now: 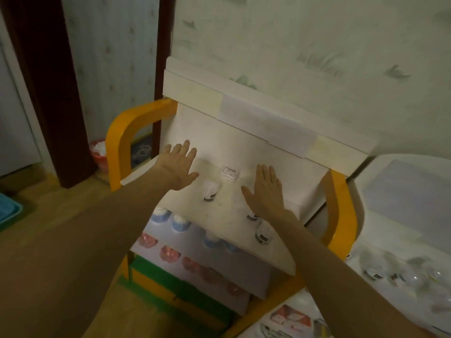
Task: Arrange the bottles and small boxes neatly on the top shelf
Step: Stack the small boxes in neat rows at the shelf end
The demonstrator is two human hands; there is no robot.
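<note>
The white top shelf (219, 211) of an orange-framed rack carries a small white box (229, 173) near its back and a white bottle (209, 190) just in front of it. Two more white bottles with dark labels (263, 234) stand at the front right, one partly hidden under my right wrist. My left hand (179, 164) hovers flat over the shelf's left side, fingers spread, holding nothing. My right hand (264, 191) is also flat and open, to the right of the box and bottle.
Lower tiers hold blue-lidded jars (180, 223) and pink jars (169, 253). The orange frame (119, 142) arches on both sides. A white table (402, 264) with small items stands at right, a red bin (98, 152) at back left, and a wall behind.
</note>
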